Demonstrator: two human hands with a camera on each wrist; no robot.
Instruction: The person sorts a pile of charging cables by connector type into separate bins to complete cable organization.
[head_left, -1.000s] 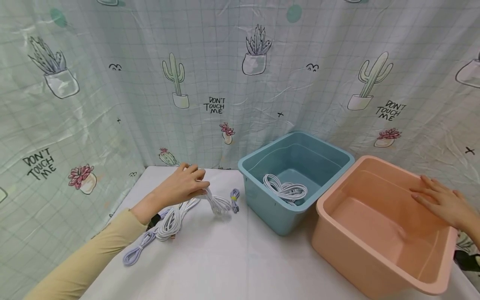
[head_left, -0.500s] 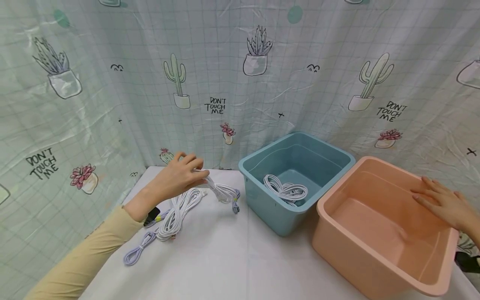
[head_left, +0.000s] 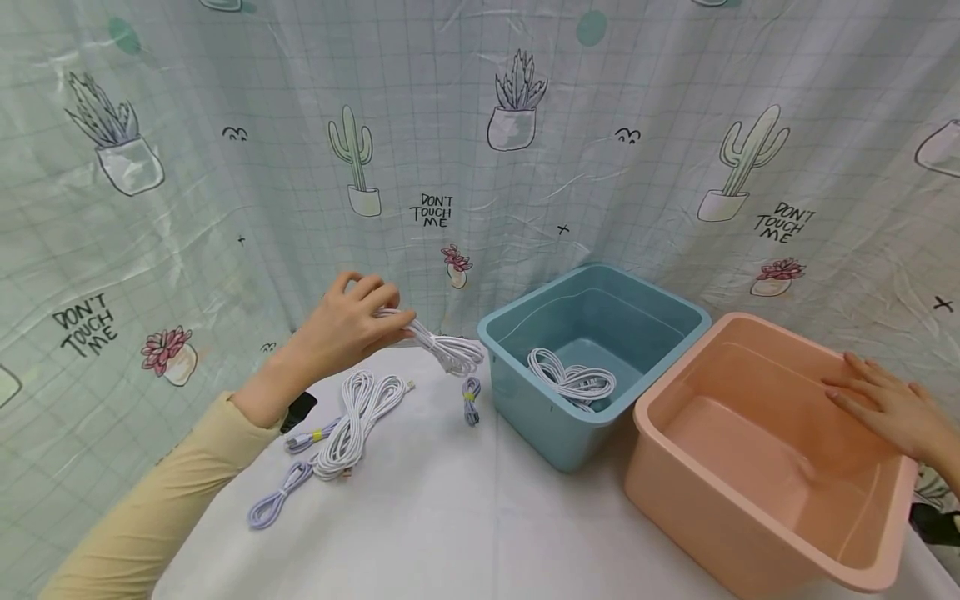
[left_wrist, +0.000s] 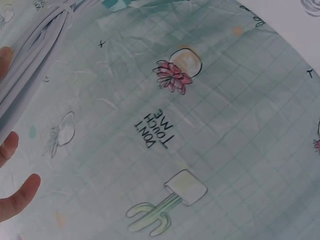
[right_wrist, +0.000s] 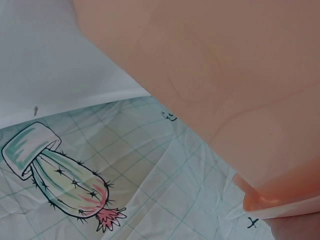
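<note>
My left hand [head_left: 348, 321] pinches a coiled white cable [head_left: 452, 348] at one end, held up over the far left of the table. Its free loops point toward the blue-green bin [head_left: 528, 425]. In the left wrist view the cable's strands [left_wrist: 37, 60] run past my fingertips [left_wrist: 30, 186]. My right hand [head_left: 888, 408] rests over the right rim of the peach bin [head_left: 712, 517], fingers extended along the inside wall. In the right wrist view the bin's outer wall [right_wrist: 210, 65] fills the upper right, and part of the hand shows under the rim.
Another white cable coil [head_left: 352, 437] lies on the table [head_left: 420, 533] with two small lilac cables, one lilac cable [head_left: 279, 496] nearer the front. A tied lilac cable [head_left: 471, 400] lies beside the blue-green bin, which holds white cable [head_left: 573, 379]. A patterned curtain [head_left: 420, 125] stands behind.
My left hand has risen with the coiled white cable and tilted it toward the bins, uncovering the cables beneath. My right hand has stayed on the peach bin's rim.
</note>
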